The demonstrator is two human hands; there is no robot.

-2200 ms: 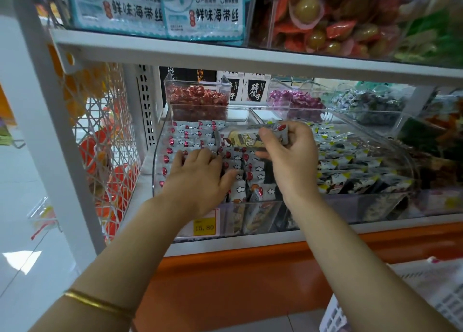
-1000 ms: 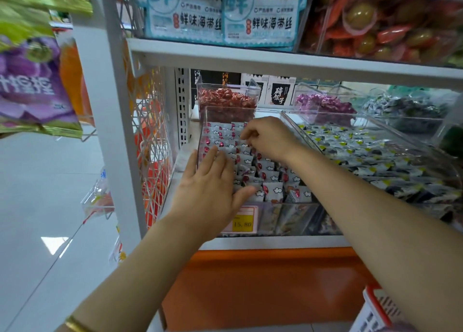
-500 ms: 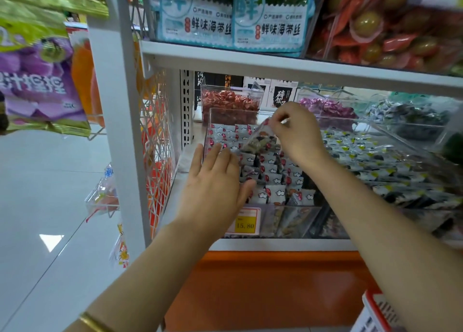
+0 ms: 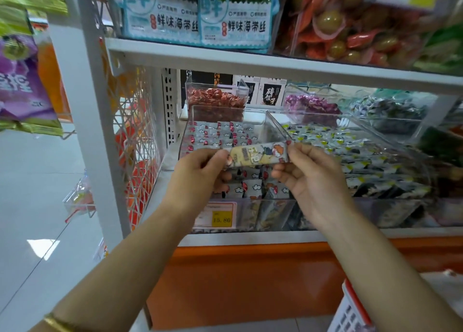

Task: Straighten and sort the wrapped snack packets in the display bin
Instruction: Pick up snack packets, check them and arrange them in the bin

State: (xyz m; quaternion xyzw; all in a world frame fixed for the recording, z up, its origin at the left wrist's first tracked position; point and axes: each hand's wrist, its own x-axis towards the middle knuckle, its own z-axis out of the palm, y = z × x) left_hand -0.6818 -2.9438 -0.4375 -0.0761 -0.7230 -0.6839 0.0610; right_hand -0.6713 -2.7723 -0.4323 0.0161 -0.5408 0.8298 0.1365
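A clear display bin [image 4: 226, 114] on the shelf holds rows of small white packets with red marks [image 4: 220, 133]. Above its front half I hold one long yellowish snack packet [image 4: 258, 153] level between both hands. My left hand [image 4: 198, 173] pinches the packet's left end and my right hand [image 4: 308, 173] pinches its right end. More of the white packets [image 4: 250, 187] show below the held one, partly hidden by my fingers.
A second clear bin [image 4: 390, 141] of yellow-and-black packets stands on the right. Bins of red candy [image 4: 215, 98] and purple candy [image 4: 310, 106] sit behind. A shelf board [image 4: 250, 63] hangs close overhead. A yellow price tag [image 4: 221, 219] is on the bin front. A white wire side panel [image 4: 135, 141] stands left.
My right hand has lifted a long packet out of the bin and drawn it toward me. My left hand left the packets and took the packet's other end.
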